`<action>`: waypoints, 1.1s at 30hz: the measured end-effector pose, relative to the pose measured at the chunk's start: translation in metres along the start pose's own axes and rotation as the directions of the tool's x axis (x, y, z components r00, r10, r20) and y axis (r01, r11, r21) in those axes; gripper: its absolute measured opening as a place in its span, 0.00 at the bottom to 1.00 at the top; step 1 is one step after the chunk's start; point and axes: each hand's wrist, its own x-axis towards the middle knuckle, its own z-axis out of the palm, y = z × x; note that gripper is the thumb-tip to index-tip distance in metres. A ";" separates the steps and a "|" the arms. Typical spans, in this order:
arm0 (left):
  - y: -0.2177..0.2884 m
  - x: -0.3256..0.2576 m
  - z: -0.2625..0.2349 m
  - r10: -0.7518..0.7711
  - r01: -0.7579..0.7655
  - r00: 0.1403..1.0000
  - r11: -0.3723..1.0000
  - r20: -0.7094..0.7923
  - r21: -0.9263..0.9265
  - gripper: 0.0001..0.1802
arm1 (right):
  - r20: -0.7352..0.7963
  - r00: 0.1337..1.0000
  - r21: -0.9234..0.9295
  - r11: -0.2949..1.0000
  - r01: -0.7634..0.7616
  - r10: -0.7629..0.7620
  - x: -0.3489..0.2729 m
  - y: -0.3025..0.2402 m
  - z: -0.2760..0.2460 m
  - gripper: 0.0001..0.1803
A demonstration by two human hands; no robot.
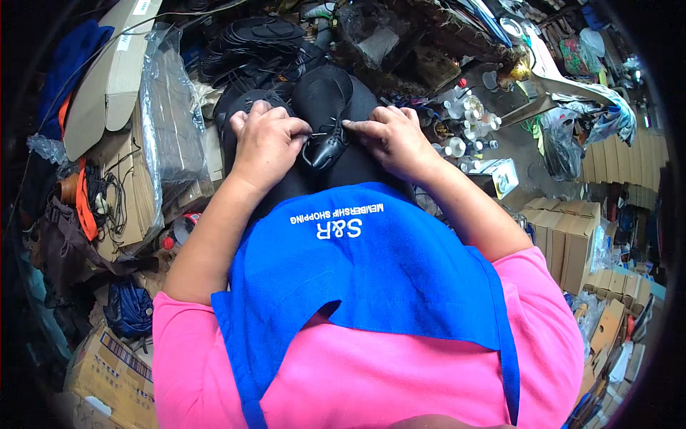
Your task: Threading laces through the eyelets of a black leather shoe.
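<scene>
Cardboard (pixel 114 79): well left of the shoe (pixel 329 152).
Left hand (pixel 268 143): just left of the shoe, fingers curled in, thumb and forefinger pinched on a thin piece (pixel 319 134) that reaches toward the lacing; whether it is metal or cord, I cannot tell.
Shoe: black, on the lap between both hands, glossy toe toward the wearer. Probably light; the toe looks stiff and slippery, the laced part softer, so the sides below the lacing seem the surest hold.
Right hand (pixel 393 139): just right of the shoe, forefinger extended to the lacing, other fingers folded; I cannot tell whether it grips anything.
Bottles (pixel 468 118): farther right of the shoe.
</scene>
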 end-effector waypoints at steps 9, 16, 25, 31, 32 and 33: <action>-0.015 0.025 0.013 0.030 -0.035 0.999 0.827 -0.019 -0.561 0.07 | 0.044 0.999 0.231 0.973 -0.012 0.002 0.018 0.029 0.000 0.19; -0.018 0.029 0.012 0.070 -0.036 0.994 0.927 0.078 -0.372 0.11 | 0.153 0.988 0.366 0.927 -0.084 0.029 0.030 0.039 -0.001 0.16; -0.024 0.029 0.019 0.099 -0.073 0.993 0.938 0.060 -0.340 0.14 | 0.207 0.978 0.383 0.918 -0.102 0.022 0.033 0.040 -0.005 0.14; -0.023 0.030 0.019 0.125 -0.101 0.990 0.949 0.062 -0.300 0.12 | 0.223 0.975 0.423 0.901 -0.096 -0.001 0.034 0.042 -0.006 0.14; -0.022 0.030 0.019 0.125 -0.100 0.990 0.949 0.062 -0.300 0.12 | 0.247 0.969 0.452 0.885 -0.116 0.000 0.035 0.042 -0.007 0.15; -0.021 0.030 0.020 0.158 -0.140 0.987 0.948 0.042 -0.286 0.11 | 0.272 0.962 0.479 0.867 -0.136 0.001 0.035 0.042 -0.007 0.15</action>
